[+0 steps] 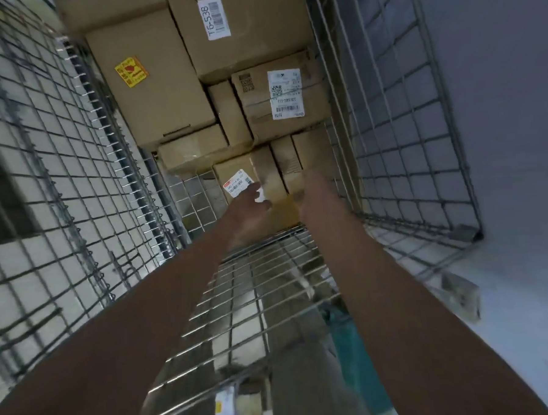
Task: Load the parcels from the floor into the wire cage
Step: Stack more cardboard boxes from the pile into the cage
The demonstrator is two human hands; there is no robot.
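Both my arms reach deep into the wire cage (398, 112). A small brown cardboard parcel (282, 203) sits between my hands on the cage's wire floor (254, 287), against the stacked boxes. My left hand (250, 208) presses its left side next to a box with a white and red label (238, 182). My right hand (311, 192) holds its right side. A stack of cardboard parcels (152, 96) fills the back of the cage, one marked T6-538 (213, 18). The view is blurred.
Mesh walls close in on the left (52, 174) and right of my arms. A grey wall (514, 99) lies beyond the right mesh. More parcels (238, 406) show through the wire floor at the bottom, beside something teal (346, 340).
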